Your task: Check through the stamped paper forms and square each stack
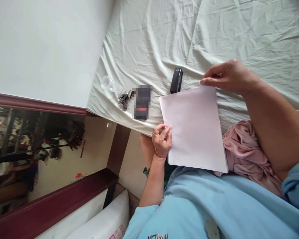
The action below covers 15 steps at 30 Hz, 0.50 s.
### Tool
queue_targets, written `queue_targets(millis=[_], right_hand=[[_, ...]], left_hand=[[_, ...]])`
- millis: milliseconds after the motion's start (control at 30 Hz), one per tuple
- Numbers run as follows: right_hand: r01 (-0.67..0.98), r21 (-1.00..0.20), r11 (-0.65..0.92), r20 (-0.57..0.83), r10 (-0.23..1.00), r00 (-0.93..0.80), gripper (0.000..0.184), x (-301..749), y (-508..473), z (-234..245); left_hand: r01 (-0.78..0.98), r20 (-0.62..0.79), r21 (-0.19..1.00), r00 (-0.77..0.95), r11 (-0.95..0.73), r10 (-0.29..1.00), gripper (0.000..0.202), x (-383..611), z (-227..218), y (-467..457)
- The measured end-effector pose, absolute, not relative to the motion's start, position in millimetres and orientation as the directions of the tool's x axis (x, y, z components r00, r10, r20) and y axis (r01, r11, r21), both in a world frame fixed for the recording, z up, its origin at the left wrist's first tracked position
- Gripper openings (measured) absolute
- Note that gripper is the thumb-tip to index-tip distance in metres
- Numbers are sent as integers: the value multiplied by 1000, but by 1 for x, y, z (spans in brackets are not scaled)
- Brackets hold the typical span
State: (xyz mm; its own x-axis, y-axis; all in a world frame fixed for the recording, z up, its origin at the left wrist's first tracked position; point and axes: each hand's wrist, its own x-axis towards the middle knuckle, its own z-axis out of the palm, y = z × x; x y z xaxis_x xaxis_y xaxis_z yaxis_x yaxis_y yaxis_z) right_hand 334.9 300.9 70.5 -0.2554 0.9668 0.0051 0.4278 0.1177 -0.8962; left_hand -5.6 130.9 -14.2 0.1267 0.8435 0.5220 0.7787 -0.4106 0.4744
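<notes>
A stack of white paper sheets (195,129) lies over my lap and the near edge of the cloth-covered surface. My left hand (162,139) pinches the stack's left edge between thumb and fingers. At the far right corner, my right hand (230,76) has thumb and fingers pressed together on the top edge of the sheets. Just beyond the paper's far edge lies a black stapler (176,80), nearest to my right hand.
Left of the paper is a dark pixelated object (142,103). Beside it sit a small heap of metal binder clips (124,99) and a clear plastic container (111,84). Pink cloth (246,146) is bunched at my right. A wrinkled pale sheet (226,33) covers the surface.
</notes>
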Motion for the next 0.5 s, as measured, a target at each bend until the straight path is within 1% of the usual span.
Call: queue_targets(millis=[67,133,233,367,500], right_hand=[[449,-876,176,44,956,-290,30,333,302,66],[447,-868,217,85,951,-297,28,330,303,61],[478,-839,260,120,945,-304,30,329,305,54],[493,-811,314,135,922,-364,34,331,308,51],[512,-795,325,134,918,-374,35,332,309,50]], left_hand=[[794,484,480,115,-373,868,24,-6,-15,130],[800,457,490,104,-347,884,24,-7,-16,130],[798,453,494,102,-345,886,25,-8,-16,129],[795,448,497,107,-347,888,25,-9,-17,129],[782,480,494,119,-380,869,23,-8,-16,130]])
